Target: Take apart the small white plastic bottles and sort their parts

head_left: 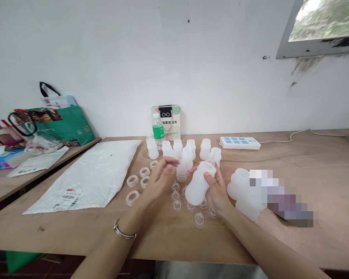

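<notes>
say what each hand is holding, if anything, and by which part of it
The right hand grips a tilted white bottle by its side, near the upper end. The left hand holds nothing that shows.

Mid-frame, a cluster of bottles [187,155] bars the way to the wall [221,77], with rings [128,180] to its left and clear discs [177,205] below. A flat mailer bag [99,170] covers centre left. Open table [334,174] runs along the lower centre and far right, below the cord [279,141].
</notes>
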